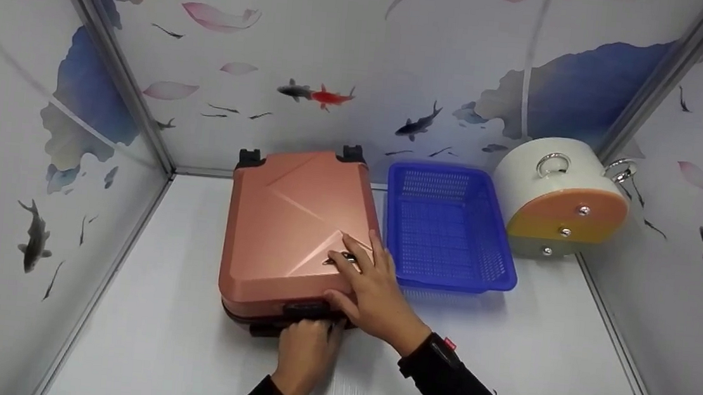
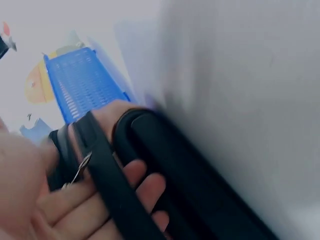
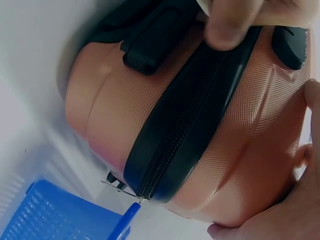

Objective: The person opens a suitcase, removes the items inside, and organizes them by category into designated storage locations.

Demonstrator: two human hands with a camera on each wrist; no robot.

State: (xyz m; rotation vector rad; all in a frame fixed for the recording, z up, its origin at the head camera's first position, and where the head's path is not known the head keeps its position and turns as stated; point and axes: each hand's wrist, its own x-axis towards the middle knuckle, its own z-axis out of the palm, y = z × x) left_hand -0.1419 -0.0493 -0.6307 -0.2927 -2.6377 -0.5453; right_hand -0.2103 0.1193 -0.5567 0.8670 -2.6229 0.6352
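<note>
A rose-pink hard-shell suitcase (image 1: 299,218) lies flat, its wheels toward the back wall. At its near side is my left hand (image 1: 305,352), bent downward. In the left wrist view, the left fingers (image 2: 150,190) curl behind a black suitcase handle (image 2: 117,185). A metal zipper pull (image 2: 82,167) hangs beside them. My right hand (image 1: 375,295) rests spread on the lid's near right corner, over a small dark emblem. In the right wrist view, the black zipper band (image 3: 185,130) runs between the two shells, with another metal pull (image 3: 120,187) at the corner.
Right of the suitcase stands a blue plastic basket (image 1: 497,277), close to its side. Beyond the basket is a white rounded drawer box (image 1: 538,169) with orange, yellow and green drawer fronts. Patterned panels (image 1: 364,52) enclose the white surface (image 1: 174,335) at the back and sides.
</note>
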